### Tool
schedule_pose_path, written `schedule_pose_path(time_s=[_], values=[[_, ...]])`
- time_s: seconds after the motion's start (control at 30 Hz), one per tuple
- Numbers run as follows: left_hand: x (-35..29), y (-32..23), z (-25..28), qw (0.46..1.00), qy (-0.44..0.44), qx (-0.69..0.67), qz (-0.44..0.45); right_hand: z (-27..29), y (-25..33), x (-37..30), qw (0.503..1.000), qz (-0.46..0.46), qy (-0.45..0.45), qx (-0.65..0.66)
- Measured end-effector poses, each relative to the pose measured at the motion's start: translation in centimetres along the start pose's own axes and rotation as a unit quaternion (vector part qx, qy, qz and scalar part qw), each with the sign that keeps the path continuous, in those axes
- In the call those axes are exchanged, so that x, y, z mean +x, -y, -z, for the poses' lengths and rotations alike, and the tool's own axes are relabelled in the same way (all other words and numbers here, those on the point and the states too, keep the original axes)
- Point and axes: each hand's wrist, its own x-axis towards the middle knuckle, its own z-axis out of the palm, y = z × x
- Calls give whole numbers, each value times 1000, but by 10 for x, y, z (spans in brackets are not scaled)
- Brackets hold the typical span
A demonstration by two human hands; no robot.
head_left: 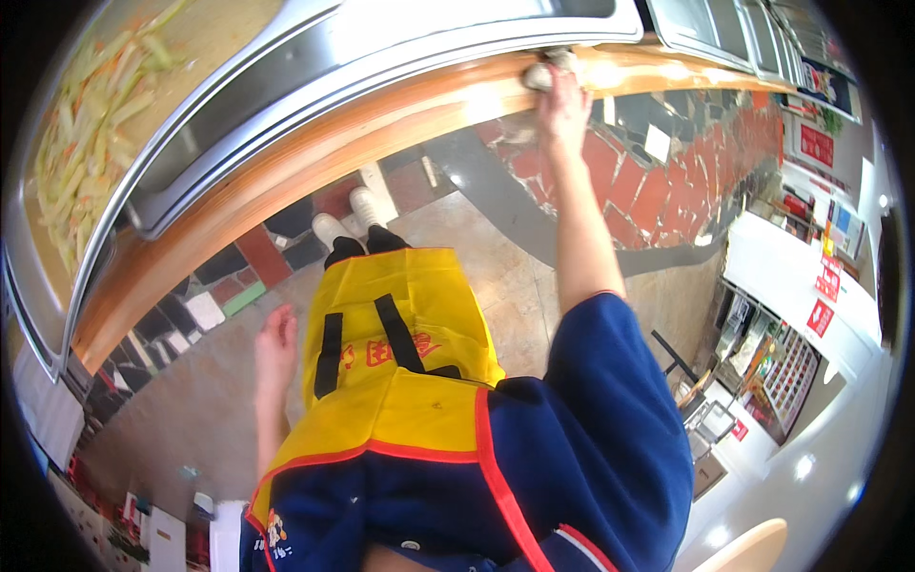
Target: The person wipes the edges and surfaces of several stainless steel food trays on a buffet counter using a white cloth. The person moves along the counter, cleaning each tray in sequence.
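Observation:
On the wooden counter edge (381,124), at the far side right of the middle, my right hand (564,112) presses down with the arm stretched out. Its fingers close over a crumpled greyish-white cloth (538,76), partly hidden by the hand. Low at my left side hangs my left hand (276,336), away from the counter. Nothing shows in it, and its fingers are loosely bent. I wear a yellow apron (400,276) with red edging over a dark blue shirt.
A metal tray of cut vegetable strips (105,124) stands at the upper left. Steel-rimmed wells (457,29) run along the counter behind the wooden edge. Broken-tile facing (620,176) covers the counter's front. A white counter (796,276) with red signs stands at the right.

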Motion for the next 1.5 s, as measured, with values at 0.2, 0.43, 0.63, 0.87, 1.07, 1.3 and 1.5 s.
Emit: schedule_pose_path(time_s=[0.2, 0.43, 0.63, 0.87, 1.07, 1.3, 1.5], values=[[-13, 26, -16, 999, 4, 8, 36, -8, 46, -13, 1000, 17, -9, 21], [-12, 13, -9, 995, -64, -79, 9, -27, 248, -71, 967, 175, 59, 175], [-46, 68, 31, 992, -78, -94, 26, -63, 359, -115, 931, 283, 85, 215], [-82, 148, 77, 987, -124, -65, 75, -88, 439, -131, 919, 314, 103, 213], [-106, 182, 87, 980, -130, -107, 107, -123, 535, -158, 898, 363, 120, 218], [-121, 213, 96, 970, -130, -175, 111, -113, 543, -163, 907, 370, 143, 140], [-128, 255, 117, 974, -139, -139, 113, -92, 508, -120, 954, 256, 114, 106]])
